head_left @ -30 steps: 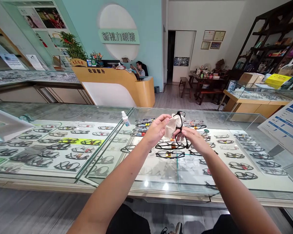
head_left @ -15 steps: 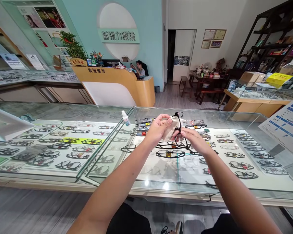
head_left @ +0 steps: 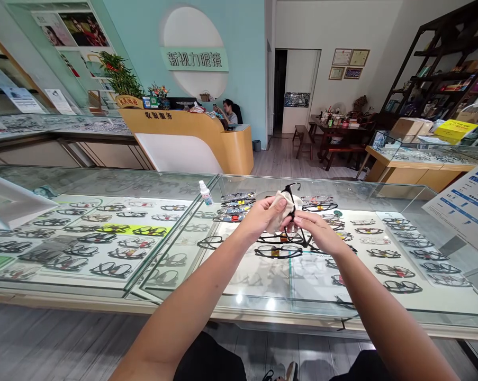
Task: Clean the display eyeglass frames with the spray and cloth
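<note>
**Black frames and a pale cloth, held over the glass counter**

Black-rimmed glasses (head_left: pixel 288 186) stand nearly upright between the two hands, lifted clear of the counter top. The left hand (head_left: pixel 262 214) pinches a pale cloth (head_left: pixel 280 205) against the upper part of the frame, thumb on the near side and fingers folded behind it. The right hand (head_left: pixel 316 233) is closed on the lower end of the same frame, thumb and forefinger touching the rim just beside the cloth. The fingertips of the two hands almost meet.

Directly beneath both hands lies the glass display counter (head_left: pixel 104 182), with rows of spectacle frames (head_left: pixel 278 251) laid out inside. A small white spray bottle (head_left: pixel 205 192) stands on the glass, off to the left of the left hand and a little beyond it. Well beyond the hands stands a curved yellow reception desk (head_left: pixel 191 132), and a person (head_left: pixel 227 112) sits behind it.
</note>
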Demonstrator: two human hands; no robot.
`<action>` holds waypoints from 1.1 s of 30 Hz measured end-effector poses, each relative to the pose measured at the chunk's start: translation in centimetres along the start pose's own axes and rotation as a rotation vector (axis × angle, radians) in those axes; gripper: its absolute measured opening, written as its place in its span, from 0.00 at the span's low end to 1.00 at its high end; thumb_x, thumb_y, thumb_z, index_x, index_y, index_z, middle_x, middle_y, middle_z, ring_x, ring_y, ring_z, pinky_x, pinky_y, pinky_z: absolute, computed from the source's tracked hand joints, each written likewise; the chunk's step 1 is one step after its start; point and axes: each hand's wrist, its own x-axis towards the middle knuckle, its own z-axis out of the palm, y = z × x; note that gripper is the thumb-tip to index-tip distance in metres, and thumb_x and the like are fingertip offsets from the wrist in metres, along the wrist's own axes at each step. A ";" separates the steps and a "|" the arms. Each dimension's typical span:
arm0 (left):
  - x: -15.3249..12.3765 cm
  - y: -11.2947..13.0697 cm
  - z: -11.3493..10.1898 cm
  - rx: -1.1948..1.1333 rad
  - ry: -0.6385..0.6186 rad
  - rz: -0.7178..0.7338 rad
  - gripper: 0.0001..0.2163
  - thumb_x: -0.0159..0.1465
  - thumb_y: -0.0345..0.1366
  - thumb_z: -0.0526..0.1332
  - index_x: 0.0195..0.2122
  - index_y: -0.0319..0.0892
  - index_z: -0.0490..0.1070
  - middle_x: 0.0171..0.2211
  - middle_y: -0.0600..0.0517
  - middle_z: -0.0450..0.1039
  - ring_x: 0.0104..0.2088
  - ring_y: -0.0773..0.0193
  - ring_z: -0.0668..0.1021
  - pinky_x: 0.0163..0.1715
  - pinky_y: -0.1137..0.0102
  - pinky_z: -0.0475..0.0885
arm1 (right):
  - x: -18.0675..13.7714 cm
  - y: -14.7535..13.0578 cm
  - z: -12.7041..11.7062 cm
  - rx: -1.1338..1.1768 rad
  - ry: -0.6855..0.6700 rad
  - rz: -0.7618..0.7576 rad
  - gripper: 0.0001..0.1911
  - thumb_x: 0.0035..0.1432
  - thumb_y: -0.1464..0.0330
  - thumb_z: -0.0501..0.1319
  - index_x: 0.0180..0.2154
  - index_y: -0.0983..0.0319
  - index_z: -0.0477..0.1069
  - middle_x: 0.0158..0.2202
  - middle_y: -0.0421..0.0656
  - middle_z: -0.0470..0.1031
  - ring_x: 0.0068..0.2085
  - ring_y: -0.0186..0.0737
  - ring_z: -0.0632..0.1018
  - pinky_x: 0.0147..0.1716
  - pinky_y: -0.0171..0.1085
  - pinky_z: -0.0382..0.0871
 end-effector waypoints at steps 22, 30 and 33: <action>-0.9 1.0 1.5 0.089 0.060 0.129 0.22 0.58 0.50 0.78 0.38 0.42 0.71 0.19 0.56 0.73 0.17 0.66 0.75 0.18 0.73 0.72 | -0.1 -0.1 0.6 0.062 -0.016 0.037 0.23 0.72 0.49 0.61 0.41 0.61 0.84 0.39 0.46 0.83 0.41 0.45 0.78 0.49 0.43 0.73; -1.0 0.7 2.2 0.062 0.126 0.181 0.22 0.64 0.55 0.72 0.36 0.42 0.68 0.16 0.55 0.72 0.13 0.65 0.73 0.14 0.73 0.70 | -0.2 -0.6 0.9 0.016 -0.033 0.015 0.25 0.73 0.50 0.58 0.40 0.61 0.84 0.38 0.46 0.82 0.41 0.45 0.78 0.49 0.42 0.73; -1.0 0.6 1.8 0.069 0.122 0.172 0.21 0.68 0.57 0.68 0.38 0.42 0.69 0.16 0.55 0.72 0.13 0.64 0.73 0.14 0.72 0.70 | -0.2 -0.5 1.1 -0.001 -0.029 0.015 0.24 0.74 0.51 0.57 0.40 0.61 0.84 0.38 0.46 0.82 0.42 0.45 0.78 0.49 0.42 0.73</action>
